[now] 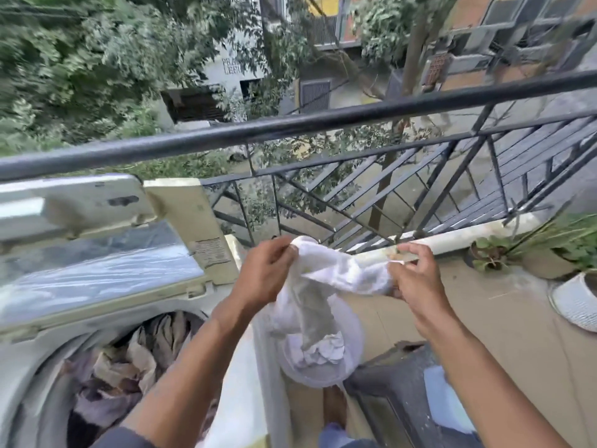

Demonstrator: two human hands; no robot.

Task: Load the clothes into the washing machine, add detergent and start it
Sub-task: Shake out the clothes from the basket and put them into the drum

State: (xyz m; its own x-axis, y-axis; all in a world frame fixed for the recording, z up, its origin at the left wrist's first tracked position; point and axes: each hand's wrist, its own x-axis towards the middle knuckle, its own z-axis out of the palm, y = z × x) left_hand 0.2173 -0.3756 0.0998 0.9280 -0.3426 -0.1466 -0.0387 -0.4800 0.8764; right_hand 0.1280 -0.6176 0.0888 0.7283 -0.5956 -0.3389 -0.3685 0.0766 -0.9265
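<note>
A white top-loading washing machine [35, 360] stands at the lower left, its lid [93, 270] raised. Several crumpled clothes [129, 360] lie in the drum. To the right of the machine I hold up a white translucent bag [323, 318] with white lumps at its bottom. My left hand [268, 270] pinches the bag's upper left edge. My right hand [416, 273] pinches its upper right edge, stretching the mouth between them. The bag hangs over the balcony floor, beside the machine's right wall.
A black metal railing [323, 124] runs across the balcony in front of me. Potted plants [549, 250] and a white round basket [575, 302] stand at the right. A dark grey bin or stool [397, 392] sits below my right forearm. Trees and buildings lie beyond.
</note>
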